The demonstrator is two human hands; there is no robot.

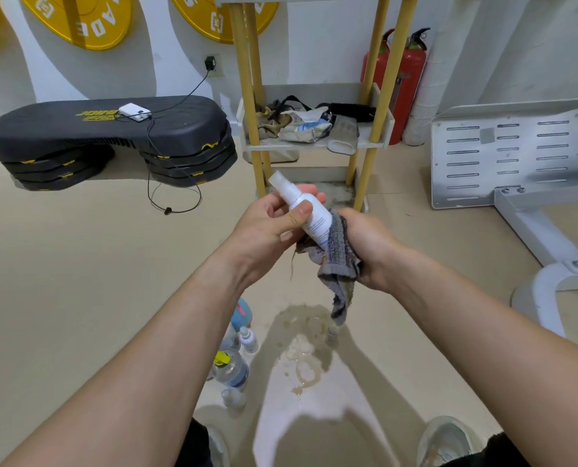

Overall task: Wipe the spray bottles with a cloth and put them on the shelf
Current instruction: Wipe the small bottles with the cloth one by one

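The left hand (264,227) grips the white spray bottle (296,197) at its upper body. The thumb lies across the front of the bottle and the fingers curl round behind it. The bottle is tilted, with the clear cap pointing up and away from the left hand and the base pointing down toward the right hand (371,247).

The right hand is closed round the grey cloth (339,264). The cloth wraps the lower end of the bottle, so the base is hidden inside it. A loose tail of cloth hangs down below the right hand.

Both hands are held close together, with the bottle spanning the gap between them. The bottle is in the air and touches only the hands and the cloth.

The shelf unit (383,129), with yellow posts, stands beyond both hands, well apart from them. Its middle tray holds straps, packets and other loose items.

Several other bottles (235,369) stand on the floor below the left forearm. One small bottle (332,335) stands below the hanging tail of the cloth. A wet patch (301,360) lies on the floor between these bottles, beneath both hands.
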